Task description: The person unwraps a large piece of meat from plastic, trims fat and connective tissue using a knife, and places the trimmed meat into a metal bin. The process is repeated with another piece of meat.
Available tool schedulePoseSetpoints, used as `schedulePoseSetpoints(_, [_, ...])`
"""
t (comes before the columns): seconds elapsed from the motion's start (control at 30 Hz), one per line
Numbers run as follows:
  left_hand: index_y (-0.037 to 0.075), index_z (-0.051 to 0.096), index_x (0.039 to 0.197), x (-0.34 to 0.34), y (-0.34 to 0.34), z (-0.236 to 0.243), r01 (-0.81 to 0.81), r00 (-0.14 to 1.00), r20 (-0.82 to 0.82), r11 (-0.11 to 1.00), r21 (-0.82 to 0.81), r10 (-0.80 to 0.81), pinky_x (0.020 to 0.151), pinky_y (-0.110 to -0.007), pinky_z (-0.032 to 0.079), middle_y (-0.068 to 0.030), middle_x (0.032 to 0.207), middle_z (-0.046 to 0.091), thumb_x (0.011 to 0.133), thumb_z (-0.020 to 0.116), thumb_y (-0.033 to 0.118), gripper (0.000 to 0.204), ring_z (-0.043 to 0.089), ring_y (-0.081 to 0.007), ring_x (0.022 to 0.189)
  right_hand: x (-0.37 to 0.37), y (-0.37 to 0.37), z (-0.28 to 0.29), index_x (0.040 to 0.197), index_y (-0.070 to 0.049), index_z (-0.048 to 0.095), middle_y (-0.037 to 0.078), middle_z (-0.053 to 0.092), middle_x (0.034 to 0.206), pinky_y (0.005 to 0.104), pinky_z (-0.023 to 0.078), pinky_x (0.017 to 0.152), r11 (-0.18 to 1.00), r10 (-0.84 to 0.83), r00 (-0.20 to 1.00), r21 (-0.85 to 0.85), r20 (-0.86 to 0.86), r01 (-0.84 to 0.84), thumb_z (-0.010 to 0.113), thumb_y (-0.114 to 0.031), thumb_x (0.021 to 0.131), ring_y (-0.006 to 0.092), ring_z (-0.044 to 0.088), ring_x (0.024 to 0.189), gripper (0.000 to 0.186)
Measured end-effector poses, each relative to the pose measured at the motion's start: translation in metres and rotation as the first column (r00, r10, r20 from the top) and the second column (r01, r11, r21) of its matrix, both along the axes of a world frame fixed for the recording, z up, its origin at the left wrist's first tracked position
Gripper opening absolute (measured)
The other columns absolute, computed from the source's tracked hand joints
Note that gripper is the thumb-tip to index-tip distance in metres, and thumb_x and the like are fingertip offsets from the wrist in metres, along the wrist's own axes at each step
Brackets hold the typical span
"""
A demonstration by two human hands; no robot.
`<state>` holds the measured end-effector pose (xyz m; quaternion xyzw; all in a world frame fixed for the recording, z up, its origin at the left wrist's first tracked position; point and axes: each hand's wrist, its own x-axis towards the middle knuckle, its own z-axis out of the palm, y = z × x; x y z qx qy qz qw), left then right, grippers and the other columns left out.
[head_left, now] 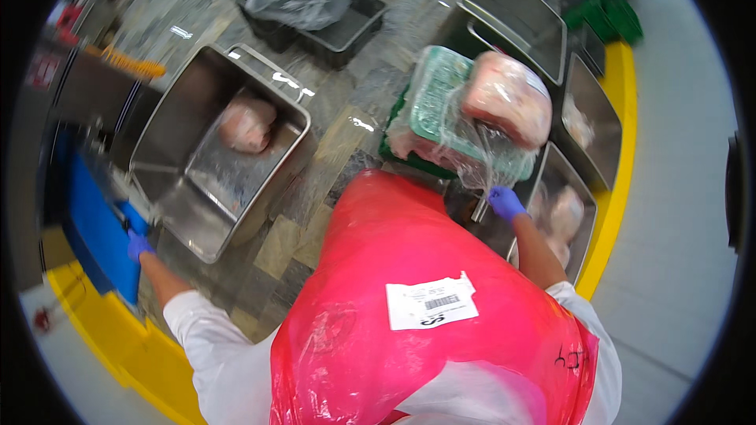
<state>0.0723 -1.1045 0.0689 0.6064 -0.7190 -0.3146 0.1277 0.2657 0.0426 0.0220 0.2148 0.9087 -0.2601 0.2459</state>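
Note:
My right hand, in a purple glove, is closed on the lower end of clear plastic wrap. The wrap stretches up over a green crate holding pale pink meat. On top of that crate rests a large wrapped piece of meat. Off to the left, my left hand, gloved the same, is closed beside a blue panel. A thin dark piece shows at its fingers, too small to name. A red plastic apron with a white label covers my front.
At left, a deep steel bin holds one piece of meat. Steel tubs with meat line the right side, along a yellow ledge. Farther off are another steel bin and a black crate with clear plastic.

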Motion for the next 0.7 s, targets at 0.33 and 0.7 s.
schedulePoseSetpoints(0.33, [0.001, 0.071, 0.107, 0.02, 0.176, 0.027, 0.135, 0.956, 0.28, 0.728, -0.672, 0.082, 0.08, -0.059, 0.051, -0.0261, 0.1, 0.069, 0.089, 0.058, 0.059, 0.063, 0.065, -0.0456, 0.095, 0.061, -0.012, -0.003, 0.116, -0.01, 0.072, 0.02, 0.072, 0.101, 0.0442, 0.054, 0.086, 0.93, -0.368, 0.923, -0.027, -0.114, 0.367, 0.069, -0.04, 0.087, 0.0361, 0.069, 0.095, 0.041])
schedulePoseSetpoints(0.7, [-0.01, 0.05, 0.137, -0.044, 0.759, -0.09, 0.953, -0.076, 0.019, -0.078, -0.293, -0.997, 0.11, -0.05, 0.039, -0.034, 0.136, 0.054, 0.092, 0.068, 0.039, 0.069, 0.051, -0.0468, 0.127, 0.023, 0.146, -0.059, 0.146, 0.005, 0.045, 0.029, 0.054, 0.139, 0.0426, 0.044, 0.106, 0.504, -0.843, 0.4, -0.269, -0.36, 0.821, 0.074, -0.053, 0.084, 0.0371, 0.057, 0.126, 0.09])
